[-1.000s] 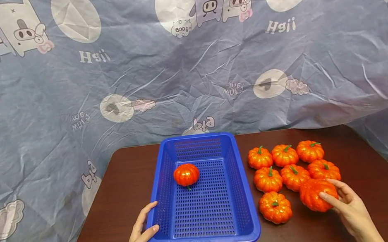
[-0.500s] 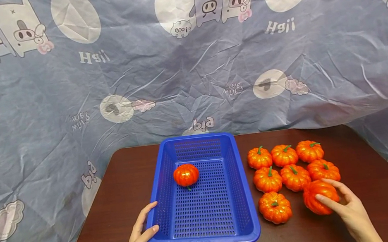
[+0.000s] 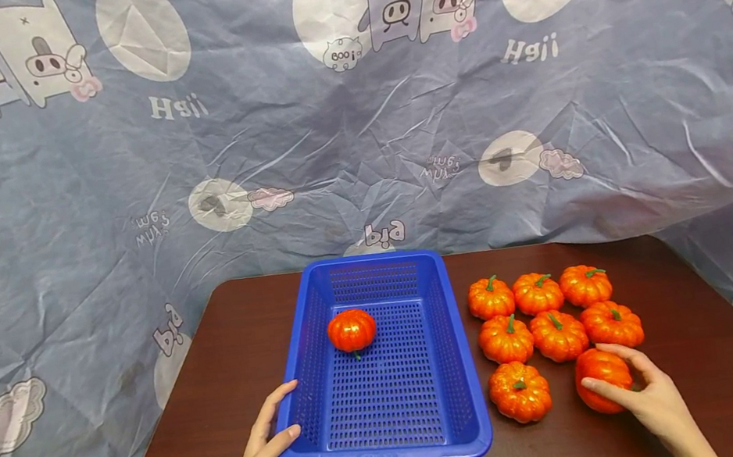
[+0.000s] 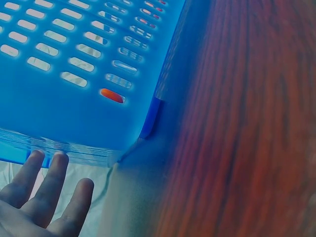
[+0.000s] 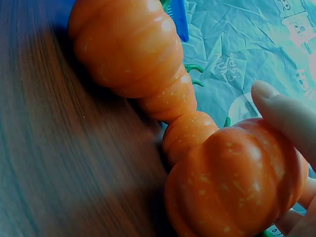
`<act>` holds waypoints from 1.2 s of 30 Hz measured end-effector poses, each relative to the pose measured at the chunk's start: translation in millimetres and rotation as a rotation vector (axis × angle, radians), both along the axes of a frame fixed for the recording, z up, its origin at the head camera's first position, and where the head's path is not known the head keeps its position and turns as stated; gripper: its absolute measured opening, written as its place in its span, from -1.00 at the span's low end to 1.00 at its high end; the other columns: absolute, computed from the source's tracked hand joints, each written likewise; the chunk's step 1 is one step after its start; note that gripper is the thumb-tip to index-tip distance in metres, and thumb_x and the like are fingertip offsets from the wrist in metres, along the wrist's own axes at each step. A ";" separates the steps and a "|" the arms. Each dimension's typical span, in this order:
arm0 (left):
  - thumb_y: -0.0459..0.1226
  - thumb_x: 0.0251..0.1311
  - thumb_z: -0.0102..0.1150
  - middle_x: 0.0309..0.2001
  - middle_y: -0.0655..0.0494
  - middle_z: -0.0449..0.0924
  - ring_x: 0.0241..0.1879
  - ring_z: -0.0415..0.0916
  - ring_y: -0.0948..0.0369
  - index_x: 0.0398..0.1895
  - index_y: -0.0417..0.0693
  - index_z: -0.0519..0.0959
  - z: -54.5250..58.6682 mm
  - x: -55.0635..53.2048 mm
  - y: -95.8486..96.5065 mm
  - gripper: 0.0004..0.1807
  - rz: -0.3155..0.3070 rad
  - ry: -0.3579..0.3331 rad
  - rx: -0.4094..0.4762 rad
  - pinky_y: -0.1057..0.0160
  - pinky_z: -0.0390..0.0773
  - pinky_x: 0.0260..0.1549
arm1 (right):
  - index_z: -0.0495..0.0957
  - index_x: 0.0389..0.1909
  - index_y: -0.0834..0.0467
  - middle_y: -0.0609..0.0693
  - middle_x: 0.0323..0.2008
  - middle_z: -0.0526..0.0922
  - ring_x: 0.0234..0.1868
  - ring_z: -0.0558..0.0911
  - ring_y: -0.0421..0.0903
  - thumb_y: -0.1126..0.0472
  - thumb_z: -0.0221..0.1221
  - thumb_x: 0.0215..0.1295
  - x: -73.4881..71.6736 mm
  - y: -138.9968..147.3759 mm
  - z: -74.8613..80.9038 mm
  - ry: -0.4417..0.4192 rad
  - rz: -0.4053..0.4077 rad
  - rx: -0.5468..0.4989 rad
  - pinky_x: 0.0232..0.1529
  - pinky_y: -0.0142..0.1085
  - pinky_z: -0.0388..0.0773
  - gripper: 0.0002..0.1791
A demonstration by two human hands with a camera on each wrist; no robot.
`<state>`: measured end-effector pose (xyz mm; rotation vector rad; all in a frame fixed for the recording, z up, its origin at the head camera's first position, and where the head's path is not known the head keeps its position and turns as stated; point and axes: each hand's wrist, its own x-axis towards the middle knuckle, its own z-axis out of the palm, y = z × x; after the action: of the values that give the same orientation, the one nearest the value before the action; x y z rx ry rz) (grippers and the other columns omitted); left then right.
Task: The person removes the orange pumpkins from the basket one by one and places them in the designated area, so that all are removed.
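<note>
My right hand (image 3: 654, 395) grips a small orange pumpkin (image 3: 603, 381) from its right side, thumb in front and fingers behind. In the right wrist view this pumpkin (image 5: 232, 182) appears tilted, low over or on the table; which of the two I cannot tell. To its left sits another pumpkin (image 3: 519, 393), and several more, such as this green-stemmed pumpkin (image 3: 559, 335), stand in rows behind. My left hand (image 3: 259, 442) touches the left rim of a blue plastic basket (image 3: 471, 371) with fingers extended. One glossy, redder pumpkin (image 3: 352, 331) lies inside the basket, its stem toward me.
All of this stands on a dark brown wooden table (image 3: 185, 445). A grey-blue cloth (image 3: 325, 140) with cartoon prints hangs behind and around the table. The basket's slotted side wall (image 4: 64, 64) fills much of the left wrist view.
My right hand has lowered the pumpkin slightly toward the table's front and turned it. The left hand and the basket have stayed in place.
</note>
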<state>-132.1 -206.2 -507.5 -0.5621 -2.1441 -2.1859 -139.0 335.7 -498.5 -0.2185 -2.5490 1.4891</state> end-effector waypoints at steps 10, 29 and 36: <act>-0.43 0.18 -0.08 0.18 -0.40 0.19 0.04 0.42 0.01 0.35 -0.19 0.16 -0.5 0.8 0.1 -0.40 0.005 -0.013 0.004 0.06 0.55 -0.15 | 0.34 0.30 0.02 -0.44 0.06 0.34 -0.15 0.40 -0.51 0.03 0.31 0.13 -1.6 -3.0 -0.3 -0.008 0.045 0.091 -0.26 -0.57 0.37 -0.31; -0.43 0.18 -0.09 0.17 -0.39 0.20 0.04 0.42 0.01 0.35 -0.18 0.16 -0.8 0.2 0.4 -0.40 0.013 -0.005 -0.006 0.05 0.56 -0.17 | 0.13 0.25 0.20 -0.47 -0.03 0.38 -0.11 0.46 -0.48 0.33 0.28 0.13 2.0 -0.5 -2.5 0.051 0.190 -0.073 -0.28 -0.45 0.49 -0.29; -0.43 0.18 -0.08 0.17 -0.40 0.19 0.04 0.42 -0.01 0.35 -0.18 0.16 -0.2 0.4 0.7 -0.40 0.010 -0.013 -0.002 0.05 0.56 -0.17 | 0.22 0.30 0.20 -0.48 -0.04 0.39 -0.12 0.46 -0.48 0.27 0.33 0.09 2.2 2.0 -3.0 0.084 0.160 0.022 -0.26 -0.51 0.45 -0.25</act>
<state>-131.7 -205.5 -507.7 -0.5378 -2.1503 -2.1885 -136.8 337.7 -501.6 0.0523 -2.5669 1.4882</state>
